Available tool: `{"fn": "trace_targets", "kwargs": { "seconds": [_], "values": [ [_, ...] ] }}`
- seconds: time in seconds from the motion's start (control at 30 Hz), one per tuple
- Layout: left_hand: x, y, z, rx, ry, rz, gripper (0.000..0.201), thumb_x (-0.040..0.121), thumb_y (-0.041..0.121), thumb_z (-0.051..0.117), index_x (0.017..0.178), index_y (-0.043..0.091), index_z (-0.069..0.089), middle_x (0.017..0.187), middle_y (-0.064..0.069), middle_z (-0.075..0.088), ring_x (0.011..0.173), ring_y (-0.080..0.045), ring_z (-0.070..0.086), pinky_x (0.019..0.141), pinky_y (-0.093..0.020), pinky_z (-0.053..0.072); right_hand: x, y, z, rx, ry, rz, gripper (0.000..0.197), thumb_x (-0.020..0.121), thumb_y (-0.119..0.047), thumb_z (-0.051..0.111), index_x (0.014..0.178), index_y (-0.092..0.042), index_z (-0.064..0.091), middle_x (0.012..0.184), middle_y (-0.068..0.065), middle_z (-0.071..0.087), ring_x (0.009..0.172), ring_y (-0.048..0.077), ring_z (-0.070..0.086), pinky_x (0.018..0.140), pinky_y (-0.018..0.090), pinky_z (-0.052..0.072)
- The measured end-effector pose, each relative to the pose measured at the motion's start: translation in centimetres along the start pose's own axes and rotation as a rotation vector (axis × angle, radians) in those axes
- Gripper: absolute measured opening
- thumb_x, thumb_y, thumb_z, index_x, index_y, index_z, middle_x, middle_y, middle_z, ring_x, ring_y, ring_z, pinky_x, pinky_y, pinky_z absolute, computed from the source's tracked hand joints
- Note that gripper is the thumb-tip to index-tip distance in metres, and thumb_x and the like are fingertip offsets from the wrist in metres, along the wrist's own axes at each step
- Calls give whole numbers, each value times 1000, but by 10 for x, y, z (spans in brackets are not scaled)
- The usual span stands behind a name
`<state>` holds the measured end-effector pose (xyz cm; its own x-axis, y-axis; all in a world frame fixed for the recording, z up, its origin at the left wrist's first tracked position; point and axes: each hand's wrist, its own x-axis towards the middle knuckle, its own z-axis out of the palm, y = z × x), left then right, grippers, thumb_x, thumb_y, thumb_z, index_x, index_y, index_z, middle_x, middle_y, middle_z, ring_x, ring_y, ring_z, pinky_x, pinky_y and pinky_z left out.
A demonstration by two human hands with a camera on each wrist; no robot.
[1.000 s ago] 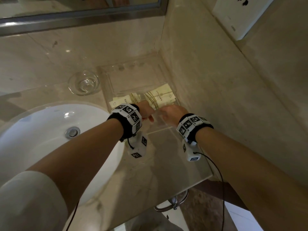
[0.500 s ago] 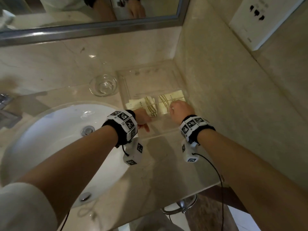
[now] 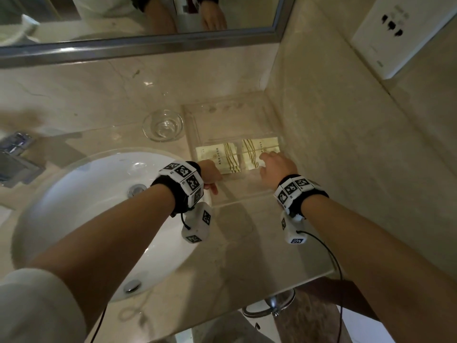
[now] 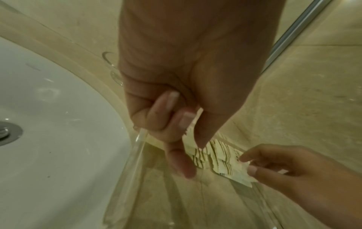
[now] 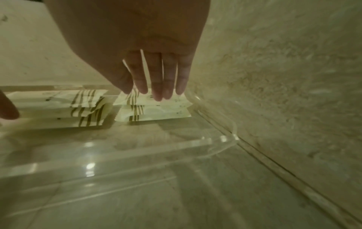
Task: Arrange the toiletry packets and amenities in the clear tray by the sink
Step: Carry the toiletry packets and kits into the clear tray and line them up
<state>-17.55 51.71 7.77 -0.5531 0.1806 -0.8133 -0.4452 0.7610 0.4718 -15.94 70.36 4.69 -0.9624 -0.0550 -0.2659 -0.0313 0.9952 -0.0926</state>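
Head view: inside the clear plastic tray (image 3: pixel 247 194) beside the white sink (image 3: pixel 81 206), the left hand (image 3: pixel 210 173) pinches one stack of cream striped packets (image 3: pixel 218 158) while the right hand's (image 3: pixel 277 167) straight fingers press the neighbouring stack (image 3: pixel 259 152), which could fan apart under an uneven push.

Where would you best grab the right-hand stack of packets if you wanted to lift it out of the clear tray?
Probably by its near long edge, coming from the front. The right stack of packets lies flat with the side wall close on its right and the left stack beside it, so only the near side of the clear tray leaves finger room.
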Motion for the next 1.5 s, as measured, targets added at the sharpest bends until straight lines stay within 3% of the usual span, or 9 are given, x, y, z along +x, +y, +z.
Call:
{"fn": "trace_targets", "kwargs": {
  "seconds": [0.17, 0.27, 0.43, 0.67, 0.83, 1.03, 1.27, 1.4, 1.5],
  "values": [
    [-15, -13, -24, 8, 96, 105, 20, 94, 14, 46, 80, 1, 52, 39, 1, 59, 26, -8, 37, 32, -10, 27, 1, -37, -25, 81, 81, -107, 27, 96, -22, 39, 109, -10, 60, 100, 12, 69, 90, 31, 64, 69, 30, 47],
    [-34, -23, -51, -33, 216, 154, 25, 95, 19, 47, 97, -2, 61, 63, -3, 61, 46, -14, 39, 43, -19, 33, 11, -73, -45, 106, 115, -190, 27, 96, -21, 40, 108, -10, 61, 96, 12, 70, 86, 31, 64, 67, 28, 47],
    [-74, -73, -100, -100, 381, 180, 29, 94, 18, 45, 112, 0, 60, 64, -1, 58, 51, -13, 41, 45, -21, 33, 21, -162, -69, 105, 142, -300, 27, 95, -23, 40, 103, -12, 64, 95, 9, 70, 87, 28, 63, 68, 27, 44],
    [-133, -217, -173, -307, 730, 101, 27, 91, 15, 49, 100, -1, 68, 73, -6, 63, 49, -11, 45, 55, -26, 48, -5, -336, -63, 221, 53, -524, 25, 95, -25, 45, 101, -10, 64, 89, 13, 67, 83, 29, 60, 72, 31, 47],
    [-178, -344, -208, -502, 954, 3, 23, 88, 15, 52, 95, 1, 68, 62, -1, 62, 57, -15, 52, 68, -30, 50, -38, -460, -37, 286, -80, -682, 26, 94, -28, 46, 99, -11, 65, 83, 12, 63, 77, 25, 56, 78, 33, 52],
    [-201, -470, -210, -600, 927, -206, 23, 88, 13, 52, 100, 0, 66, 93, -17, 71, 75, -21, 57, 83, -34, 52, -47, -562, 24, 67, -479, -579, 38, 92, -34, 51, 104, 0, 64, 104, 16, 69, 95, 32, 65, 85, 36, 51],
    [-194, -542, -190, -557, 784, -354, 31, 87, 14, 53, 107, -8, 64, 113, -25, 65, 106, -37, 62, 95, -43, 51, -49, -602, 92, -50, -551, -478, 41, 84, -49, 59, 92, -9, 58, 102, 13, 68, 78, 23, 59, 68, 29, 47],
    [-189, -551, -188, -594, 783, -356, 38, 87, 19, 58, 118, -3, 56, 122, -21, 60, 111, -35, 59, 98, -43, 49, -52, -614, 104, -11, -528, -481, 50, 84, -40, 63, 119, -7, 49, 115, 9, 62, 94, 26, 60, 69, 30, 43],
    [-184, -553, -187, -643, 788, -341, 47, 84, 20, 63, 126, 6, 48, 128, -14, 56, 113, -30, 58, 95, -35, 49, -56, -620, 105, 93, -462, -528, 42, 87, -32, 60, 120, -9, 48, 116, 8, 59, 95, 25, 59, 72, 30, 45]
  ]
}}
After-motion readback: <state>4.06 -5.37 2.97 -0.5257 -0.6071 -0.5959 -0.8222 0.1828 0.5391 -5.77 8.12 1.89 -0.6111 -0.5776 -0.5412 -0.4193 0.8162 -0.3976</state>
